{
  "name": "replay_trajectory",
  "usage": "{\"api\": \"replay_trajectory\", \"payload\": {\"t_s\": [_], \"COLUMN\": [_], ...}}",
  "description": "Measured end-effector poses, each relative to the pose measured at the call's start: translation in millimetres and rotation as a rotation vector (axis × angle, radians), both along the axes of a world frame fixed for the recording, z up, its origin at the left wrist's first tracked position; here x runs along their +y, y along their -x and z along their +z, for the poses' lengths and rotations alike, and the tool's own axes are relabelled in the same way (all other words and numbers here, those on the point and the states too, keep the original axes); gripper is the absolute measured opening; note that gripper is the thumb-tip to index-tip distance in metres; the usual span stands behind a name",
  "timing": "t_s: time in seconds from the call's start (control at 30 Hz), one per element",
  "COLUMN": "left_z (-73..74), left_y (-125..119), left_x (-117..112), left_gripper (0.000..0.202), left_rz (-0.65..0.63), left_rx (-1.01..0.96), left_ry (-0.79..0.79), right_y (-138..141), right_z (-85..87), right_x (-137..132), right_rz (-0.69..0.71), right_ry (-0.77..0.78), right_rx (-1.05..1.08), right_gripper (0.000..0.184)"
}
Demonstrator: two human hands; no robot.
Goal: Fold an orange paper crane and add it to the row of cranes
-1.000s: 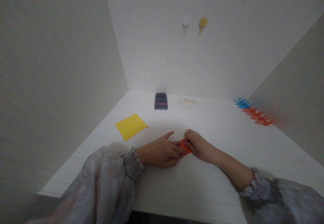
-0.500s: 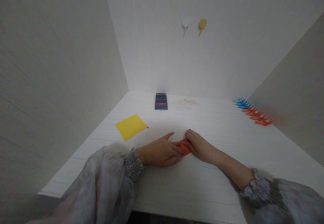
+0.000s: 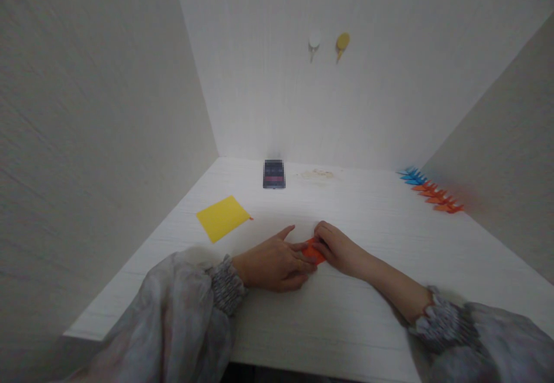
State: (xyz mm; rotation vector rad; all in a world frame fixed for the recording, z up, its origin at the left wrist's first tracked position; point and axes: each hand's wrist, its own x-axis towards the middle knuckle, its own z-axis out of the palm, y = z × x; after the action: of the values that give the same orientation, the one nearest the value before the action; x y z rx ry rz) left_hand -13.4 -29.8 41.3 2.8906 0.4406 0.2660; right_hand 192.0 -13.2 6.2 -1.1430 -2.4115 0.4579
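Observation:
A small folded orange paper point(image 3: 312, 252) lies on the white table point(image 3: 367, 314) between my two hands. My left hand point(image 3: 272, 261) rests on the table with its fingertips pressed onto the paper's left side and its forefinger stretched out away from it. My right hand point(image 3: 340, 248) has curled fingers pinching the paper's right side. Most of the paper is hidden under the fingers.
A yellow paper sheet point(image 3: 222, 217) lies at the left. A small dark box point(image 3: 274, 173) stands near the back wall. A row of folded blue pieces point(image 3: 411, 175) and orange pieces point(image 3: 439, 198) runs along the right wall. Two hooks, white point(image 3: 314, 41) and yellow point(image 3: 342, 42), hang on the back wall.
Both hands stay on the orange paper with only slight finger shifts; the view has drifted a little.

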Motion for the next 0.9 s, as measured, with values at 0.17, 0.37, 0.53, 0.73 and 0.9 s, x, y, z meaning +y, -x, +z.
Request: {"api": "replay_trajectory", "payload": {"t_s": [0.17,0.37,0.53,0.73,0.9], "left_z": [-1.7,-3.1,-3.0,-2.9,-4.8], "left_y": [0,0,0,-2,-3], "left_x": [-2,-1,-1,-1,-1], "left_gripper": [0.024,0.023,0.022,0.023,0.023], "left_rz": [0.023,0.011,0.02,0.039,0.062], "left_rx": [-0.008,-0.013,-0.02,-0.015,-0.024], "left_ry": [-0.024,-0.001,-0.001,-0.001,-0.028], "right_y": [-9,-18,-16,-11,-12], "right_z": [-2.6,-2.8,-1.7,-5.1,-12.9], "right_x": [4,2,1,3,10], "right_rz": [0.049,0.073,0.03,0.011,-0.079], "right_ry": [0.049,0.112,0.156,0.125,-0.03], "right_rx": [0.156,0.231,0.218,0.203,0.056], "right_gripper": [0.011,0.009,0.007,0.011,0.014]}}
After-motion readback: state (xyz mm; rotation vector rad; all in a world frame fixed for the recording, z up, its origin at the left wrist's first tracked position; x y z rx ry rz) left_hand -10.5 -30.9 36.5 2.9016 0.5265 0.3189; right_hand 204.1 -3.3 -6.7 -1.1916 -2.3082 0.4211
